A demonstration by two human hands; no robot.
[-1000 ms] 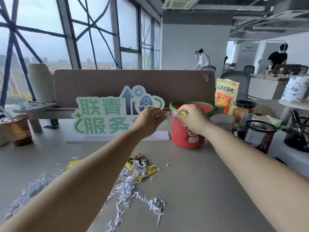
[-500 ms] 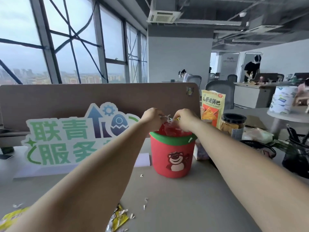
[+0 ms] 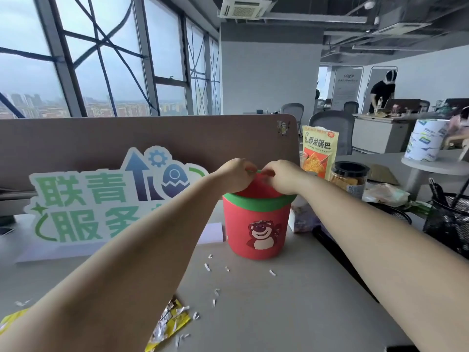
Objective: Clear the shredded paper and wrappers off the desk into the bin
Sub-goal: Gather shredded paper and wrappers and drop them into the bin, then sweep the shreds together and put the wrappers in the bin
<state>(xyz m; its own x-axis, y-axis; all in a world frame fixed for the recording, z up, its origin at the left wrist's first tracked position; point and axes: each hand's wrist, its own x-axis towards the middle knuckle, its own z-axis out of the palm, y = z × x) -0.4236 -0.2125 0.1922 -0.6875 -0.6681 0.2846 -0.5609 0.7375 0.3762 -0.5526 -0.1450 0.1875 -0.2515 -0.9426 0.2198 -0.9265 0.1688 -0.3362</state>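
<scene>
Left hand (image 3: 237, 174) and right hand (image 3: 281, 176) are curling over the bin (image 3: 256, 224) mouth; scraps pinched earlier are no longer showing, grip indeterminate. Wrapper (image 3: 170, 323) and shreds (image 3: 207, 267) are still littering the tabletop (image 3: 279, 313).

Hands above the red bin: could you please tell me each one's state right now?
Left hand: fingers curled over the green-rimmed red plastic bin; contents cannot be told.
Right hand: likewise curled; contents cannot be told.

Standing before the brown partition (image 3: 127, 134), a green-lettered sign (image 3: 83, 194). Right of the partition, a yellow snack bag (image 3: 320, 148), a black-lidded jar (image 3: 349, 177) and a mesh holder (image 3: 449, 224).
</scene>
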